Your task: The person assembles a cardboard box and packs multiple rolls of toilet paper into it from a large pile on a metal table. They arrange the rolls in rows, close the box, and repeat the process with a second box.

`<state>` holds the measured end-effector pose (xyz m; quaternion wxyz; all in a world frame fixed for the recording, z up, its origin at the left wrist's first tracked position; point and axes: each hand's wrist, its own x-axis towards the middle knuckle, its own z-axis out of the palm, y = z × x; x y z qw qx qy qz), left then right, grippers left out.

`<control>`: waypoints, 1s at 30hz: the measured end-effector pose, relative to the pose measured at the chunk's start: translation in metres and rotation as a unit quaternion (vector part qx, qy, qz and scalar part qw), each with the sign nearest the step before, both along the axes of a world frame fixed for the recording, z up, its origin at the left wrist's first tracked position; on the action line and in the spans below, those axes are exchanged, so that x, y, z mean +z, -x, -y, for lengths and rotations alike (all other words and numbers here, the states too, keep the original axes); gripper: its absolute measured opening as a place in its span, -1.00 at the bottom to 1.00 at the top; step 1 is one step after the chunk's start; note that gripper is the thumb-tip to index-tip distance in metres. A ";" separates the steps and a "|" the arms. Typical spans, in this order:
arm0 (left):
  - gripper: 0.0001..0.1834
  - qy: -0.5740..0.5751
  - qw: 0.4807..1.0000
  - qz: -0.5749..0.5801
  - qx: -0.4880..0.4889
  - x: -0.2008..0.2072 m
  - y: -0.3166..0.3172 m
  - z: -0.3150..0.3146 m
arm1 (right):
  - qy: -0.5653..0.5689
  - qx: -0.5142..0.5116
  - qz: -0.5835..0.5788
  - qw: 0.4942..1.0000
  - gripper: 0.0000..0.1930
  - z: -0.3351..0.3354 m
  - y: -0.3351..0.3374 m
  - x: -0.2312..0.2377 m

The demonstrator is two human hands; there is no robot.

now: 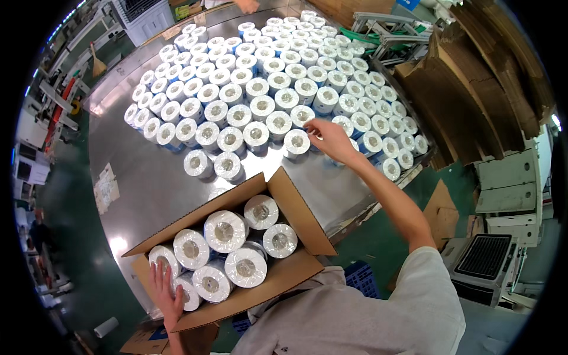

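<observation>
A cardboard box (305, 269) with raised flaps stands in front of me, holding several plastic-wrapped white paper rolls (223, 231) on end. My left hand (165, 293) lies at the box's left end, fingers spread against the rolls there. Over the near right part of the steel table, my right hand (331, 140) reaches in among the standing rolls. Its bent fingers are apart at the edge of one roll (302, 116), beside another roll (296, 142); the hand partly hides what lies beneath it.
Many wrapped rolls (257, 88) with blue sides crowd the steel table (142, 195). Two rolls (228, 166) stand nearer the box. Folded cardboard sheets (467, 89) lean at the right, above a grey machine (482, 260). Another person's hand (247, 6) shows at the far edge.
</observation>
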<state>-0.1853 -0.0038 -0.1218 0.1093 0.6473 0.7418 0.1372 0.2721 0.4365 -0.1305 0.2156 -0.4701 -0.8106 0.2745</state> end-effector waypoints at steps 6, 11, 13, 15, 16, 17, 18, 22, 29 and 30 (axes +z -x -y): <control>-0.39 0.025 0.999 -0.013 0.016 0.005 -0.006 -0.004 | -0.101 0.071 0.231 0.965 -0.40 -0.084 -0.004 -0.167; -0.38 0.025 0.999 -0.030 0.024 0.008 -0.019 0.000 | -0.041 0.096 0.387 0.916 -0.38 -0.124 0.030 -0.173; -0.38 0.037 0.998 -0.027 0.030 0.014 -0.022 -0.008 | -0.040 0.086 0.367 0.925 -0.42 -0.121 0.028 -0.178; -0.36 0.032 0.999 -0.030 0.024 0.018 -0.020 -0.015 | -0.058 0.064 0.338 0.937 -0.43 -0.115 0.020 -0.181; -0.36 0.030 0.999 -0.030 0.020 0.019 -0.019 -0.013 | -0.037 0.058 0.319 0.945 -0.43 -0.109 0.016 -0.178; -0.35 0.028 0.999 -0.029 0.015 0.019 -0.014 -0.013 | 0.014 0.061 0.314 0.947 -0.42 -0.106 0.013 -0.173; -0.34 0.024 0.999 -0.024 0.010 0.017 -0.014 -0.016 | 0.034 0.070 0.315 0.946 -0.44 -0.107 0.004 -0.164; -0.34 0.026 0.999 -0.016 0.022 0.016 -0.014 -0.011 | -0.002 0.096 0.141 0.985 -0.46 -0.071 -0.011 -0.050; -0.37 -0.017 1.000 -0.011 0.013 0.007 -0.005 0.006 | 0.094 0.134 -0.158 0.974 -0.61 0.052 -0.019 0.201; -0.37 -0.022 1.000 -0.014 0.012 0.007 -0.005 0.005 | 0.178 0.085 -0.261 0.945 -0.68 0.074 -0.009 0.213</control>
